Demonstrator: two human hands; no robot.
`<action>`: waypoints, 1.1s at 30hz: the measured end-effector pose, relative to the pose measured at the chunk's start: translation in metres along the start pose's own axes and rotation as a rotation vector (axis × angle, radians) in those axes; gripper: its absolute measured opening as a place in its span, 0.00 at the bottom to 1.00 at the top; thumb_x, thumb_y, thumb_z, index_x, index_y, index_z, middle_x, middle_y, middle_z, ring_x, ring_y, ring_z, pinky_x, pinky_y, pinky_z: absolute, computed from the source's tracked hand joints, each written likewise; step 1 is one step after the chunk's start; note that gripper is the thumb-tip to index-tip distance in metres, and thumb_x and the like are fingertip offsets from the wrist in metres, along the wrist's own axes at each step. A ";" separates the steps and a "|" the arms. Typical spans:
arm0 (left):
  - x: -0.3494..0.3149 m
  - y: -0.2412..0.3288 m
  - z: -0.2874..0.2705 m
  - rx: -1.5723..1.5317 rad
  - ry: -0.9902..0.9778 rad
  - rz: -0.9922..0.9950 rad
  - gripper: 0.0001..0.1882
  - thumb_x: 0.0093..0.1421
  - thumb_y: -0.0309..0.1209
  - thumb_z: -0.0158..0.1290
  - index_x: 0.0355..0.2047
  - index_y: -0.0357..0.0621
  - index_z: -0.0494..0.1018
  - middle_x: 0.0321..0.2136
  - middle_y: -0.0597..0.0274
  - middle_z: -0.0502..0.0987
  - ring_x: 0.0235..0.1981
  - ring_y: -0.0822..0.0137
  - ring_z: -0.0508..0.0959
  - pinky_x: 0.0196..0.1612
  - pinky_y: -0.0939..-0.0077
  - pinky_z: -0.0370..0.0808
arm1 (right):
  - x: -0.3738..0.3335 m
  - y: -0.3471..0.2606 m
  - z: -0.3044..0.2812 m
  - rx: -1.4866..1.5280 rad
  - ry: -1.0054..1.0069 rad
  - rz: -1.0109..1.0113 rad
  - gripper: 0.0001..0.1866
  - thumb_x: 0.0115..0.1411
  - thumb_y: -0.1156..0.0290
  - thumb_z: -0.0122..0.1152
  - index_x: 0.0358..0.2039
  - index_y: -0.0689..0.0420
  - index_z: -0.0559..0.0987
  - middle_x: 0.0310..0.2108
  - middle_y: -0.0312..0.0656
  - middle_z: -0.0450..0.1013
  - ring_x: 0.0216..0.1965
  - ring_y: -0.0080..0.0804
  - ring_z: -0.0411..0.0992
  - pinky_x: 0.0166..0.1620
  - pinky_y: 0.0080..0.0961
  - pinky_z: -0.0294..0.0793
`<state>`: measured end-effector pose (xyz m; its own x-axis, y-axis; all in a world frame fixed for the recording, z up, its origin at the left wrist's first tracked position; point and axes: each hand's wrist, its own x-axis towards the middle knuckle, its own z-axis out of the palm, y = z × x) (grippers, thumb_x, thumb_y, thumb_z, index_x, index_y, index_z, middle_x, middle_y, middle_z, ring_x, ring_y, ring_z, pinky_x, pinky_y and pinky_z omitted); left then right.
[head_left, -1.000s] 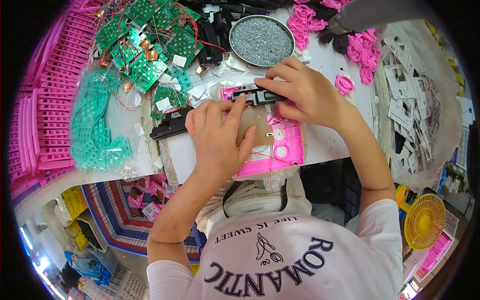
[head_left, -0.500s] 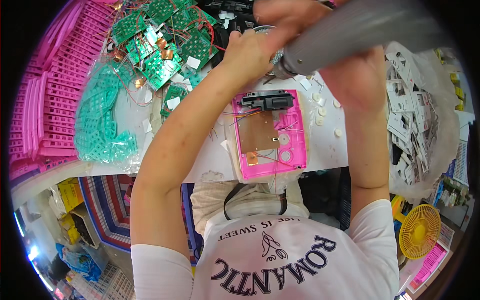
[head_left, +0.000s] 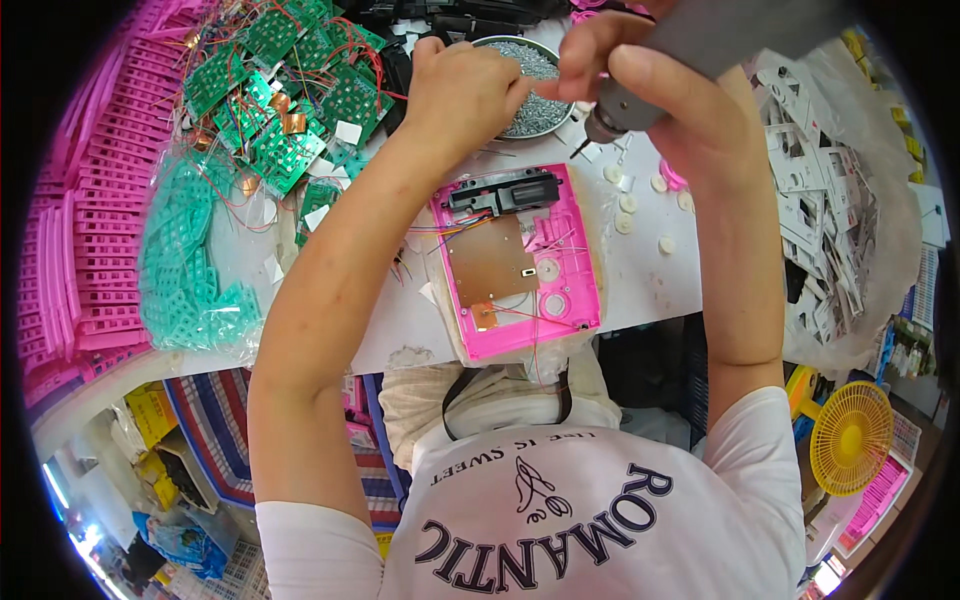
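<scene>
My right hand is wrapped round a grey electric screwdriver, its thin bit pointing down and left above the table. My left hand is at the left rim of a round tin of small silver screws. Its fingers are curled together; whatever is between them is hidden. Nearer to me lies an open pink plastic housing on a pale pad. Inside it sit a black mechanism at the far end, a brown circuit board and several thin wires.
Green circuit boards with red wires are heaped at far left, beside bagged teal plastic parts and stacked pink frames. Small white discs lie right of the housing. A bag of white flat parts stands at right, a yellow fan below.
The screwdriver has swung so its bit now shows. Both hands have drawn apart a little, the left one moving leftward, which uncovers the tin of screws. The housing appears slightly further left.
</scene>
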<state>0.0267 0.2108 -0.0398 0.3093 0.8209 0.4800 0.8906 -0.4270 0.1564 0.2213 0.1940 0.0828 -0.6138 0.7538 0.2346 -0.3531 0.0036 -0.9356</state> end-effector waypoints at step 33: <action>-0.090 0.068 -0.065 -0.194 -0.019 -0.112 0.17 0.50 0.35 0.69 0.40 0.50 0.82 0.41 0.72 0.82 0.46 0.64 0.77 0.65 0.46 0.53 | -0.020 0.072 0.007 -0.372 0.136 -0.329 0.07 0.61 0.79 0.59 0.38 0.63 0.71 0.22 0.39 0.71 0.18 0.23 0.68 0.29 0.27 0.77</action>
<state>0.0376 0.0830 -0.0166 0.2193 0.8735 0.4346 0.8398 -0.3957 0.3717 0.2035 0.1745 0.0120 -0.4067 0.7519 0.5189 -0.2216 0.4699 -0.8545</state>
